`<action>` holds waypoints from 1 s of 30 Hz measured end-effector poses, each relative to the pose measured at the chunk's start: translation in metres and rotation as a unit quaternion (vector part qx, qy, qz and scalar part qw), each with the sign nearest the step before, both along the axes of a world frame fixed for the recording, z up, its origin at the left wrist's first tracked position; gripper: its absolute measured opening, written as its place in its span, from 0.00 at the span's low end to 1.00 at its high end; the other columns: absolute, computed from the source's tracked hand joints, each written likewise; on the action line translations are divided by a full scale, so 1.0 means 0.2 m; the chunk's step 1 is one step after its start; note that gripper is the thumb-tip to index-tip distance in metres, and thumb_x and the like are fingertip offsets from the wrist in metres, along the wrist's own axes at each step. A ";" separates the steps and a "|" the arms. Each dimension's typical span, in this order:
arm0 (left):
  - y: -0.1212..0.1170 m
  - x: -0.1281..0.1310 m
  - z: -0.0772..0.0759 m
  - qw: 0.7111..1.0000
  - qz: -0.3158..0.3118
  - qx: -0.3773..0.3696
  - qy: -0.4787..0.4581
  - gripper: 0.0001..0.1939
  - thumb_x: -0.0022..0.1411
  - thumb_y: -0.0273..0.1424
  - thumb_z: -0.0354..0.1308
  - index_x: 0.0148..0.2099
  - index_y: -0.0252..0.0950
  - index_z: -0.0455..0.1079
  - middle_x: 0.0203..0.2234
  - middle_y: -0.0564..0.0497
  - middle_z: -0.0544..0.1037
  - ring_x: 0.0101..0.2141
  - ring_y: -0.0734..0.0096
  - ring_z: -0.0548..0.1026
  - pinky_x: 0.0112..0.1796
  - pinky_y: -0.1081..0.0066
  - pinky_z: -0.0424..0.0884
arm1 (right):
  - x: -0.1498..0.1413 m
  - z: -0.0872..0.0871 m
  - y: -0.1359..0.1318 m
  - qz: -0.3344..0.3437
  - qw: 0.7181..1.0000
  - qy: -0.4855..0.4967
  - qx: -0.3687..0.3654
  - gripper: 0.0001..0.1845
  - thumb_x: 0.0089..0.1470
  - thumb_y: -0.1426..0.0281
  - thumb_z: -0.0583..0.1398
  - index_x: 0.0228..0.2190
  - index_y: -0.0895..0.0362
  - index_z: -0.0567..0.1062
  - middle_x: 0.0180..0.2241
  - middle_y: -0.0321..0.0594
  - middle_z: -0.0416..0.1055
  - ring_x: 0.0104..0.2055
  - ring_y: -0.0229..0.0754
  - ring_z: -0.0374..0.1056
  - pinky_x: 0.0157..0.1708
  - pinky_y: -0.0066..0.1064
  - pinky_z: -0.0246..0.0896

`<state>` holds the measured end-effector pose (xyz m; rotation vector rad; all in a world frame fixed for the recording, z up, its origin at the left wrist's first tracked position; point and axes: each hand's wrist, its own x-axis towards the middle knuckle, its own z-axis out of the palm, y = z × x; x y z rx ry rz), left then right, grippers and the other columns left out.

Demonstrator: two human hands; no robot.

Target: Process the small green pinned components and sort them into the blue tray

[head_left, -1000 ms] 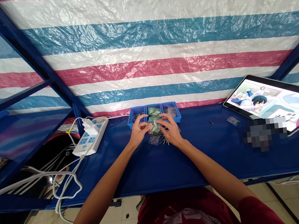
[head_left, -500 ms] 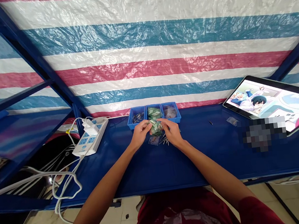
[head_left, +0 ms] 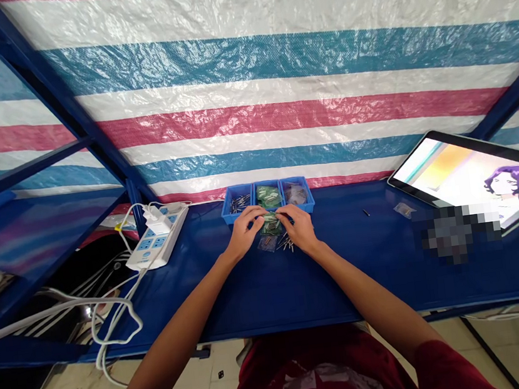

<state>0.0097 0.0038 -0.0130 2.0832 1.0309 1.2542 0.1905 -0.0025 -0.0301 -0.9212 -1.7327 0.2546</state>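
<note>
Between my two hands is a small clear plastic bag with green contents [head_left: 271, 224]. My left hand [head_left: 247, 230] pinches its left side, with thumb and forefinger together. On the right side, the fingertips of my right hand [head_left: 296, 224] are closed on its upper edge. Just below lie a flat clear packet with brownish pieces [head_left: 268, 242] and a loose bunch of thin metal pins [head_left: 287, 242]. Behind my hands stand three joined blue bins: the left bin [head_left: 226, 210] holds dark metal pieces, the middle one green packets [head_left: 268, 196], the right one clear bags [head_left: 295, 194].
A white power strip [head_left: 157, 240] with a plugged-in adapter and cables [head_left: 114, 319] lies at the left. On the right, a tablet [head_left: 480, 180] leans with its screen lit. A small dark piece [head_left: 366, 212] and a clear packet [head_left: 404, 209] lie on the blue table [head_left: 282, 299].
The bag between my hands now sits lower and shows less of its green contents. My fingertips have shifted slightly along its upper edge. The tablet's picture has changed.
</note>
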 end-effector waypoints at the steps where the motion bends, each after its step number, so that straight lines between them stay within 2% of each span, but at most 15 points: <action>1: 0.00 0.00 0.00 1.000 0.005 0.004 0.014 0.19 0.63 0.45 0.54 0.42 0.35 0.75 0.39 0.45 0.77 0.40 0.62 0.74 0.42 0.66 0.70 | 0.00 0.00 0.00 0.002 1.000 0.001 0.011 0.12 0.62 0.67 0.53 0.34 0.55 0.76 0.33 0.43 0.75 0.37 0.43 0.71 0.40 0.35 0.67; 4: -0.01 0.00 -0.01 0.999 0.035 -0.012 0.016 0.16 0.59 0.42 0.59 0.39 0.34 0.76 0.32 0.47 0.80 0.33 0.64 0.75 0.39 0.66 0.71 | 0.00 0.01 -0.01 0.013 1.000 0.003 0.027 0.12 0.63 0.67 0.53 0.38 0.53 0.77 0.35 0.43 0.75 0.40 0.44 0.71 0.43 0.36 0.67; 7: 0.00 0.01 -0.02 0.997 0.047 -0.038 -0.056 0.15 0.57 0.42 0.61 0.34 0.34 0.76 0.31 0.47 0.81 0.33 0.63 0.77 0.39 0.66 0.73 | 0.00 0.01 -0.01 0.035 0.999 0.011 0.006 0.15 0.62 0.65 0.54 0.48 0.52 0.73 0.38 0.43 0.74 0.40 0.43 0.71 0.41 0.35 0.69; 9: 0.01 0.01 -0.02 0.991 0.041 -0.069 -0.111 0.16 0.54 0.43 0.64 0.33 0.33 0.76 0.30 0.47 0.81 0.31 0.64 0.77 0.35 0.67 0.74 | -0.01 0.01 -0.02 0.042 0.999 0.020 -0.016 0.18 0.61 0.64 0.55 0.52 0.53 0.71 0.38 0.42 0.74 0.38 0.42 0.71 0.39 0.34 0.70; 13: 0.02 0.02 -0.01 0.975 0.014 -0.134 -0.176 0.18 0.50 0.43 0.67 0.33 0.32 0.73 0.24 0.49 0.79 0.22 0.68 0.76 0.27 0.70 0.73 | -0.01 0.01 -0.03 0.029 0.999 0.029 -0.029 0.16 0.62 0.64 0.54 0.48 0.53 0.73 0.35 0.41 0.75 0.35 0.41 0.71 0.37 0.33 0.69; 15: 0.01 0.02 0.00 0.970 -0.005 -0.153 -0.190 0.20 0.50 0.43 0.67 0.38 0.32 0.73 0.22 0.51 0.78 0.21 0.68 0.76 0.27 0.70 0.73 | -0.01 0.02 -0.03 0.037 0.999 0.026 -0.011 0.14 0.62 0.66 0.52 0.44 0.53 0.75 0.35 0.41 0.75 0.37 0.42 0.71 0.38 0.33 0.68; 18: 0.01 0.02 0.01 0.962 -0.031 -0.177 -0.203 0.29 0.52 0.41 0.67 0.54 0.34 0.67 0.21 0.53 0.77 0.22 0.69 0.76 0.28 0.70 0.73 | -0.01 0.03 -0.03 0.060 0.998 0.005 0.015 0.17 0.63 0.71 0.49 0.42 0.52 0.76 0.39 0.42 0.74 0.40 0.42 0.71 0.42 0.35 0.67; 20: 0.01 0.02 0.01 0.958 -0.053 -0.195 -0.204 0.31 0.54 0.41 0.66 0.57 0.35 0.65 0.22 0.54 0.77 0.22 0.69 0.76 0.29 0.70 0.73 | 0.00 0.02 -0.03 0.055 0.998 -0.005 0.021 0.17 0.62 0.72 0.49 0.43 0.52 0.76 0.42 0.44 0.72 0.43 0.43 0.70 0.42 0.35 0.67; 23: 0.01 0.02 0.00 0.959 -0.070 -0.198 -0.192 0.23 0.60 0.46 0.58 0.48 0.32 0.71 0.23 0.50 0.75 0.24 0.69 0.75 0.30 0.69 0.73 | 0.00 0.01 -0.01 0.019 1.000 0.003 0.014 0.11 0.60 0.69 0.54 0.38 0.53 0.77 0.45 0.46 0.69 0.45 0.45 0.68 0.43 0.37 0.67; 25: 0.02 0.01 -0.01 0.972 -0.044 -0.159 -0.168 0.23 0.62 0.48 0.54 0.39 0.32 0.74 0.27 0.47 0.75 0.27 0.69 0.74 0.31 0.69 0.72 | 0.00 0.00 0.00 0.000 1.000 0.013 -0.002 0.09 0.59 0.67 0.56 0.35 0.54 0.76 0.42 0.46 0.71 0.43 0.45 0.69 0.43 0.37 0.67; 28: 0.03 0.01 -0.02 0.990 0.011 -0.087 -0.107 0.19 0.57 0.46 0.60 0.32 0.33 0.75 0.36 0.45 0.74 0.35 0.66 0.74 0.35 0.69 0.71 | 0.00 0.00 0.00 -0.009 0.999 0.024 -0.030 0.11 0.59 0.64 0.56 0.35 0.55 0.76 0.34 0.43 0.74 0.36 0.44 0.71 0.40 0.36 0.68; 30: 0.03 0.01 -0.02 0.991 0.012 -0.097 -0.094 0.16 0.55 0.44 0.63 0.33 0.34 0.74 0.33 0.47 0.74 0.35 0.66 0.74 0.36 0.68 0.71 | -0.01 0.00 -0.01 -0.003 0.998 0.036 -0.051 0.12 0.59 0.63 0.56 0.39 0.55 0.76 0.32 0.41 0.75 0.32 0.43 0.71 0.36 0.34 0.68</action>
